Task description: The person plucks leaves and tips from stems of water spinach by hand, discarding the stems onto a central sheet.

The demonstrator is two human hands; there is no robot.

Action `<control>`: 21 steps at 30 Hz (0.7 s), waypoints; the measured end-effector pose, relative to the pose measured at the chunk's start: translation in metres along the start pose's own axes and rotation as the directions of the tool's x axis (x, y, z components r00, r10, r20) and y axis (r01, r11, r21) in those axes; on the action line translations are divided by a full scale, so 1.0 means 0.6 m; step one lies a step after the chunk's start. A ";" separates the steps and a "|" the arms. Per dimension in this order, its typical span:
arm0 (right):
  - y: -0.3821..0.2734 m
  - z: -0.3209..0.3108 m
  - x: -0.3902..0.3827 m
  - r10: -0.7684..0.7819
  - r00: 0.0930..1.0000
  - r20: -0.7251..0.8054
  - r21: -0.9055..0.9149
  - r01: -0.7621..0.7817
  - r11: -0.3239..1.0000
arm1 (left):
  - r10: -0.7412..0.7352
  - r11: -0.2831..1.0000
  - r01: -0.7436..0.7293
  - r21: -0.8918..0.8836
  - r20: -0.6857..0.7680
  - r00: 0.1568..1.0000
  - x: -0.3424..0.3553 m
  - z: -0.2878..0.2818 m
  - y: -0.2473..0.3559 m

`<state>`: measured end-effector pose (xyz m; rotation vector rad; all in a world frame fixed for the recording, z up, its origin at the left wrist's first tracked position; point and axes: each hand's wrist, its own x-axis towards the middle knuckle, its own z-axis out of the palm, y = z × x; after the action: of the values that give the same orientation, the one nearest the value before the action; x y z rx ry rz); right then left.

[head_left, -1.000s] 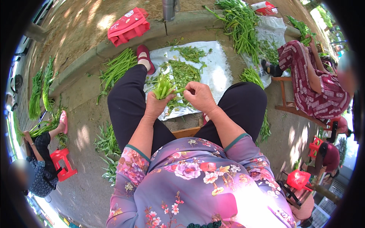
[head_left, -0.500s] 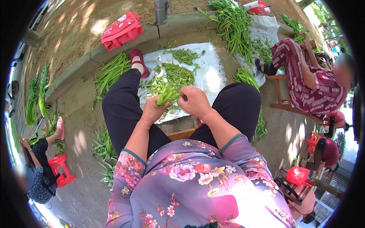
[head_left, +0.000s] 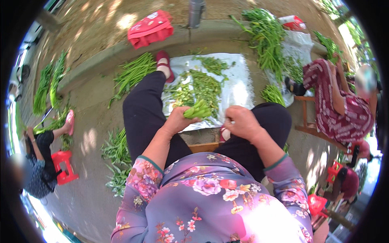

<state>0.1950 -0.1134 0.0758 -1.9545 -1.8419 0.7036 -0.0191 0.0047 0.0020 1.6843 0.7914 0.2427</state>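
My left hand [head_left: 176,121] is wrapped round a short bunch of thick green leafy-vegetable stalks [head_left: 197,109], their ends pointing up and to the right. To the right of the bunch and apart from it, my right hand [head_left: 244,121] is closed with thumb and fingers together; whatever may be in them is hidden. Both hands are over my lap, above the near edge of a white woven sheet [head_left: 240,83]. Heaps of plucked leaves and stem scraps [head_left: 206,87] cover the middle of that sheet.
Long green stalks lie in a pile [head_left: 135,73] beside my left shoe and in a bigger heap [head_left: 267,40] at the far right. A red bag [head_left: 150,29] and a grey flask [head_left: 196,14] stand by the curb [head_left: 109,52]. People sit at both sides, one near a red stool [head_left: 64,167].
My right hand has moved right, away from the stalks, and the gap between the hands has widened. My left hand still grips the bunch. The whole view has shifted slightly.
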 end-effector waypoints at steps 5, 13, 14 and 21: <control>0.020 -0.034 -0.008 0.145 0.981 -0.127 0.020 -0.143 0.989 | -0.113 0.679 -0.029 -0.734 -0.144 0.983 0.011 -0.020 0.014; 0.005 -0.021 0.008 0.237 0.958 -0.162 0.083 -0.226 0.971 | 0.029 0.274 -0.079 -0.959 -0.073 0.997 0.010 -0.019 -0.001; 0.002 -0.015 0.013 0.235 0.962 -0.142 0.124 -0.218 0.968 | 0.034 0.206 -0.065 -0.976 -0.059 0.998 0.013 -0.009 -0.013; -0.037 0.051 0.017 0.164 0.986 -0.035 0.707 -0.092 0.701 | -0.076 0.333 -0.003 -0.943 -0.030 0.997 0.002 0.032 0.073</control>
<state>0.1597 -0.1035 0.0628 -1.5509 -1.1137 1.1341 0.0089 -0.0128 0.0370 0.4948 0.5270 0.6082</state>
